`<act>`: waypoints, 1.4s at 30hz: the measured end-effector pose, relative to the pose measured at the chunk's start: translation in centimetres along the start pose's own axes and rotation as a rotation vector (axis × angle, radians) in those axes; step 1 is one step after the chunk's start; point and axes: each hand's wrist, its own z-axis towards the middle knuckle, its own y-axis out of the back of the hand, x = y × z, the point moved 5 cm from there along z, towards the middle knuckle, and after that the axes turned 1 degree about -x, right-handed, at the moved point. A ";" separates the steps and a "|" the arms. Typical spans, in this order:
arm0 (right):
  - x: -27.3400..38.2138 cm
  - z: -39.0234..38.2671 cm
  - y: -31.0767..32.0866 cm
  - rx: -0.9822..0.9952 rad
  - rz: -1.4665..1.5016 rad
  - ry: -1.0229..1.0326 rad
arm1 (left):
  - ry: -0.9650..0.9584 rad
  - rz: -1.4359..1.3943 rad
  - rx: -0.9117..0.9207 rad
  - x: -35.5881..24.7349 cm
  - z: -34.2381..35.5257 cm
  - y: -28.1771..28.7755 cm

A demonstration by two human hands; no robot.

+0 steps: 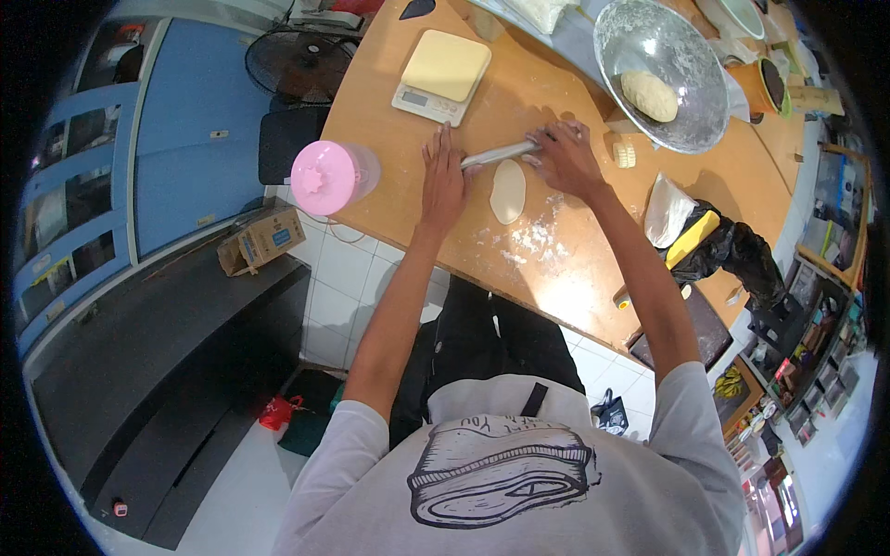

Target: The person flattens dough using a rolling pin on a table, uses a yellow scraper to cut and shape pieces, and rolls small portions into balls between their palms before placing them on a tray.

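Observation:
A grey rolling pin (501, 154) lies slantwise across the far end of a thin oval of dough (508, 193) on the wooden table. At the pin's left end, my left hand (445, 182) rests flat, its fingers stretched forward. My right hand (562, 159) is closed over the other end, with its fingers bent around it. White flour (538, 236) is scattered to the right of the dough and nearer to me. Up and to the right, a large metal bowl (616, 46) dusted with flour holds a lump of dough (651, 95).
A kitchen scale (425, 103) with a pale yellow top stands beyond my left hand. A pink-lidded jug (323, 179) sits by the table's left edge. Near my right forearm lie a small cream-coloured ridged piece (624, 155), a white bag (666, 213) and a black plastic bag (742, 259).

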 end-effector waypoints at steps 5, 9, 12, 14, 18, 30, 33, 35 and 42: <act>1.5 -5.3 -0.2 0.078 -0.129 0.028 | 0.078 -0.111 0.028 -2.4 -5.9 -0.7; 1.9 -8.8 -2.0 0.031 -0.158 0.079 | 0.181 -0.150 0.054 -3.7 -10.0 -2.4; 3.2 -8.5 -2.2 0.054 -0.159 0.052 | 0.174 0.169 0.099 -3.2 -12.2 -3.9; 3.8 -8.0 -1.8 0.015 -0.174 0.018 | 0.198 0.225 0.076 -4.4 -11.7 -4.2; 4.6 -6.7 -2.3 0.080 -0.228 -0.065 | 0.309 0.337 0.071 -4.4 -9.6 -3.8; 3.7 2.3 -2.9 -0.010 -0.289 -0.177 | 0.354 0.403 -0.062 0.6 -2.1 -2.1; 4.1 1.6 -3.0 0.002 -0.244 -0.187 | 0.290 0.463 -0.065 0.4 -4.0 -2.6; 4.1 -0.2 -2.8 0.022 -0.211 -0.196 | 0.293 0.407 -0.007 -1.1 -5.7 -2.9; 3.3 -6.8 -2.4 -0.004 -0.133 -0.135 | 0.335 0.159 0.162 -6.4 -11.8 -4.8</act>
